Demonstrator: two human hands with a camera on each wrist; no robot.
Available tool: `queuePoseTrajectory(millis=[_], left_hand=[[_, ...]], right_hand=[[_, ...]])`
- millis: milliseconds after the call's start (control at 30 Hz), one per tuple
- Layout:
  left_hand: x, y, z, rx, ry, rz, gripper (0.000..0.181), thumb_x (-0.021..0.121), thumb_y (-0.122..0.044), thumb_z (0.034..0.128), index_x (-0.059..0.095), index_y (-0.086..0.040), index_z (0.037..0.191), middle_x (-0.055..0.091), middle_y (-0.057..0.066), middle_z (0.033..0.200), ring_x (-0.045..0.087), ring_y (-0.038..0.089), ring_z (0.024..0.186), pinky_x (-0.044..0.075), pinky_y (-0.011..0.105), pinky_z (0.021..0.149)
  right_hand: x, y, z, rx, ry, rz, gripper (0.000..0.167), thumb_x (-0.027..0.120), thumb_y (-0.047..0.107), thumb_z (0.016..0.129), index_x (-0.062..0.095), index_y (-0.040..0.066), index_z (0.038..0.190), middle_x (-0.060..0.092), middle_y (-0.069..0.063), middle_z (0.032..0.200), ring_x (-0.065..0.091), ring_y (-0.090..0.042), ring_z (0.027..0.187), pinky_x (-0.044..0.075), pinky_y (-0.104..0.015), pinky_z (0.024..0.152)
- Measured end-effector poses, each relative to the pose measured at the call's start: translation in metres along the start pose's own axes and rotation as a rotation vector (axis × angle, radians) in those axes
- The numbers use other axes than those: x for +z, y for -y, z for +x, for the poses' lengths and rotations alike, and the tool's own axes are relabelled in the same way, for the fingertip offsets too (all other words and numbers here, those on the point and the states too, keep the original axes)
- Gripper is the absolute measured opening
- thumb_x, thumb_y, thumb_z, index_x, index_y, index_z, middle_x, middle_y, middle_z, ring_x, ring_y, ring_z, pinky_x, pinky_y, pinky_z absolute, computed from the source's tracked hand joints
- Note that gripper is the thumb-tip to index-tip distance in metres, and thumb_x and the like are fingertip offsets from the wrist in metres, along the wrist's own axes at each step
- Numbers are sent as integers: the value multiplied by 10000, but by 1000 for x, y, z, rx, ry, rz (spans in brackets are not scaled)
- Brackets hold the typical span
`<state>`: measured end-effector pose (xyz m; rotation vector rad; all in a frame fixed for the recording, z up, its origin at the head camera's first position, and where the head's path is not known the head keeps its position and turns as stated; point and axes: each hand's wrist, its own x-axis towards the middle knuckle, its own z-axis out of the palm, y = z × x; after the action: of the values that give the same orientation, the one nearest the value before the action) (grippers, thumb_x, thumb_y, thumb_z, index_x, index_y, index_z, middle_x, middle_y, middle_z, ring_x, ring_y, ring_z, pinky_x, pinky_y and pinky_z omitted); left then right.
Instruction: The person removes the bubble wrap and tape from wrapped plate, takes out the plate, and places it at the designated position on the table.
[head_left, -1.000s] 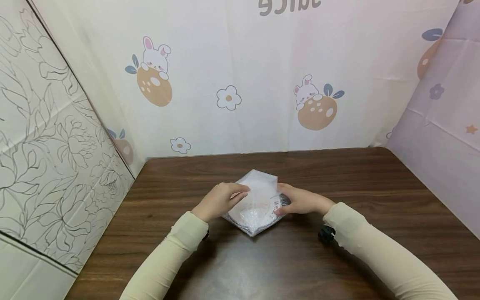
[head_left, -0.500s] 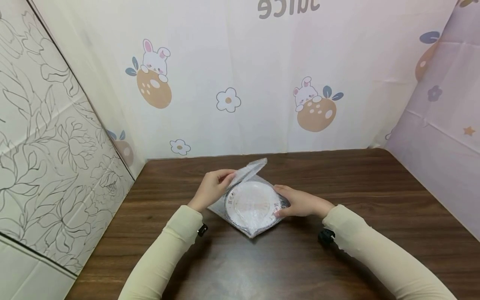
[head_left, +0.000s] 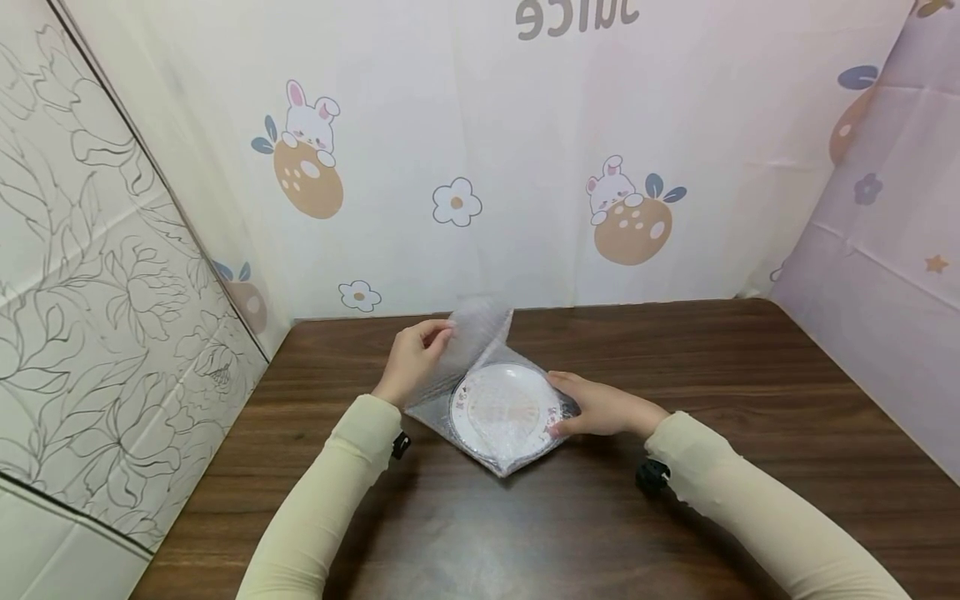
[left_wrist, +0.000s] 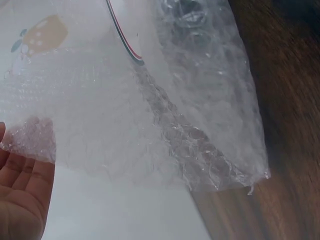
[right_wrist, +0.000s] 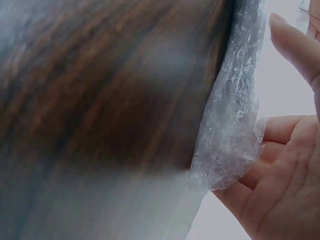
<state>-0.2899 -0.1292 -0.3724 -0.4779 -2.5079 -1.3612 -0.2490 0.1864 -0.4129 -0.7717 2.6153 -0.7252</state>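
Observation:
A round white plate with small printed motifs on its rim lies on the table, seen through a layer of bubble wrap. One flap of the bubble wrap stands raised at the back left, its edge pinched between the thumb and fingers of my left hand. In the left wrist view, fingers show partly through the clear bubble wrap. My right hand holds the right side of the wrapped plate, thumb toward the front and fingers at the far side. Bubble wrap rests against those fingers in the right wrist view.
The dark wooden table extends around the bundle on all sides. A white curtain with rabbit prints hangs behind its back edge. A floral-patterned panel borders the left.
My left hand has drawn the bubble wrap flap up and to the left, off the plate, which now shows more fully. The right hand has stayed at the plate's right side.

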Motion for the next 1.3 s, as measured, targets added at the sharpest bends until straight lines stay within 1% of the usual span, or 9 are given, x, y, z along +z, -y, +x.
queuePoseTrajectory(millis=[100,200,400,533,667,867,1000,1100,1300], left_hand=[[1,5,3,-12,-38,-19,193,634,-165,962,730,-65,1096,746,107,972,583,82,748,467,186,655],[0,11,5,-37,-61,-28,175,647,-168,953,733,-68,1069,742,108,955,574,69,735,462,178,651],[-3,19,8,-94,-85,-27,160,649,-163,951,722,-61,1050,732,119,996,638,168,835,501,230,715],[-4,26,11,-108,-98,3,164,640,-154,954,710,-48,1058,725,135,1002,660,229,891,520,278,750],[-4,32,12,-133,-103,30,169,629,-151,960,697,-42,1070,711,147,1013,655,249,915,527,317,765],[-3,41,11,-195,-100,65,155,602,-103,960,669,-21,1073,689,164,1030,631,267,930,505,342,788],[-3,46,10,-228,-90,76,166,582,-97,968,658,-14,1090,682,173,1067,635,282,989,519,388,832],[-3,50,10,-243,-86,79,174,584,-112,973,655,-12,1096,680,176,1092,637,290,1025,527,419,858],[-4,54,8,-250,-73,76,213,581,-138,979,631,-15,1145,661,180,1124,628,303,1038,530,428,861]], right_hand=[[0,0,-1,8,3,2,973,701,481,871,209,-22,1543,215,-226,1605,270,-404,1463,290,-556,1162],[0,1,-2,-5,-3,-6,967,701,474,873,218,-39,1535,225,-242,1597,276,-420,1456,292,-567,1155],[-1,3,-3,-30,-16,-9,956,710,457,871,240,-62,1521,243,-261,1585,283,-430,1449,296,-571,1151],[-1,2,-2,-23,-13,-28,948,712,461,868,251,-44,1525,240,-245,1592,284,-414,1454,297,-555,1157],[-1,0,-2,-21,-8,-36,937,713,463,866,265,-27,1527,232,-224,1603,278,-402,1461,298,-551,1158],[-2,1,-3,-28,-1,-22,927,723,452,860,281,-21,1524,226,-211,1609,273,-393,1465,300,-548,1157],[-2,0,-4,-33,5,-16,925,715,451,868,270,-23,1526,217,-211,1612,269,-392,1468,299,-550,1157],[-2,0,-5,-33,12,-14,923,709,448,874,261,-22,1530,209,-208,1615,270,-390,1468,300,-551,1157],[-2,1,-6,-33,16,-19,929,702,460,875,260,-31,1527,210,-222,1611,276,-411,1459,301,-569,1147]])
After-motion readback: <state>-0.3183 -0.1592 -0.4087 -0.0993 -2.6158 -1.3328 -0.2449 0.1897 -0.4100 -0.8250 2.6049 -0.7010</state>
